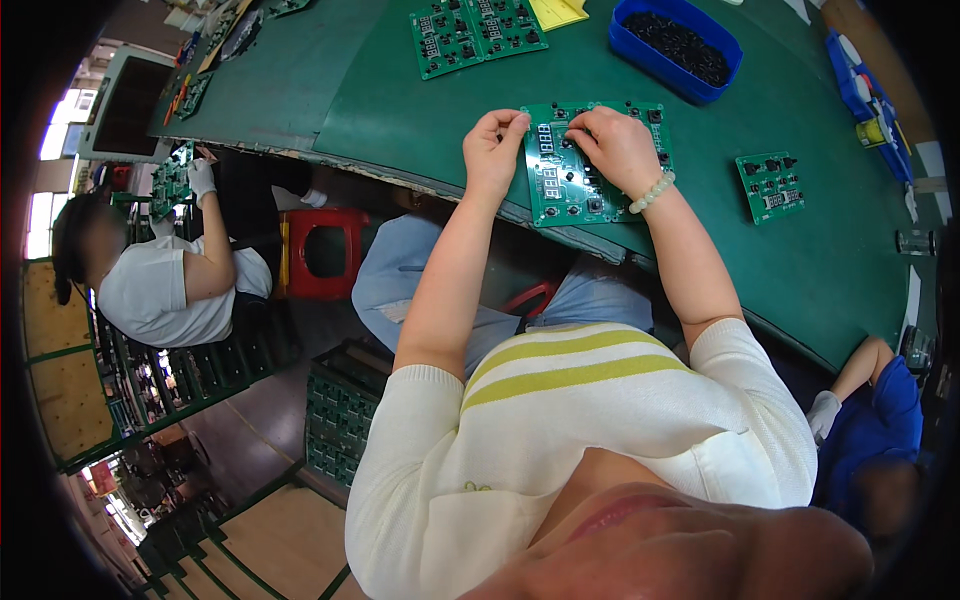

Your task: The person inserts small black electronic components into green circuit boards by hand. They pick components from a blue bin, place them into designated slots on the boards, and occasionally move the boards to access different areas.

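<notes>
A green circuit board [549,205] with digit displays and several small black parts lies at the near edge of the green table in front of me. At its upper left edge, my left hand [494,148] is closed, thumb and forefinger pinched on the board's rim. Over the board's right half, my right hand [618,148] is closed with its fingertips together, pointing at the middle of the board. Whatever those fingertips hold is too small or hidden to tell. A pale bead bracelet [652,192] circles my right wrist, and my right hand covers part of the board.
Beyond the board stands a blue bin [676,45] of small black parts. More circuit boards [478,38] lie at the far left, and a smaller board [770,187] lies to the right. A gloved co-worker [190,275] holds a board at left; another person [880,410] sits at right.
</notes>
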`<state>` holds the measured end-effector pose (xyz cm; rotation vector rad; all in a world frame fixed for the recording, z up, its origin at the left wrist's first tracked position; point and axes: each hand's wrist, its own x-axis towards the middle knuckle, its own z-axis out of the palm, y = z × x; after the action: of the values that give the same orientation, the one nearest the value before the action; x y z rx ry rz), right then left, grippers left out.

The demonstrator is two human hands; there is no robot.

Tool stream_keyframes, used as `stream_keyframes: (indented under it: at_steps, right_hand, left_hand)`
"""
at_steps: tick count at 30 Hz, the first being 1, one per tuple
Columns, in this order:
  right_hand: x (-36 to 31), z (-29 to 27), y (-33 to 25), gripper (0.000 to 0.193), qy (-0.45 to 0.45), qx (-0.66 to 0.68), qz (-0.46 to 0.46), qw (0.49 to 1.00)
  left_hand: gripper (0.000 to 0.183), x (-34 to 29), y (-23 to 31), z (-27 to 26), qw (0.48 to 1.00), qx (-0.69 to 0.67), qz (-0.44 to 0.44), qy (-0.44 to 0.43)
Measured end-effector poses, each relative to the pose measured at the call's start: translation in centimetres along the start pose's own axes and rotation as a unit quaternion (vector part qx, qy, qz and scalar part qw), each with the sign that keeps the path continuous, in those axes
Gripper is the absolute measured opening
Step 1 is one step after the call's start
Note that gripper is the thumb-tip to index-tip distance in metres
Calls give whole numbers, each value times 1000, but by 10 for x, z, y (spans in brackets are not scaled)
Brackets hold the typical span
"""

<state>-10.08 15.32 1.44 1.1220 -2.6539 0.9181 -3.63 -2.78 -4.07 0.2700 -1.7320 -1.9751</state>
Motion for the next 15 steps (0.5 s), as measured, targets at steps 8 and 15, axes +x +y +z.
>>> stream_keyframes:
  at_steps: [8,15]
  right_hand:
    - [4,2,7,16,-38,-2,-15,999]
    - [4,-1,4,17,-50,-13,-13,999]
  left_hand:
    - [9,-14,21,20,907,351,231,-6]
    - [8,-14,21,29,901,371,224,-20]
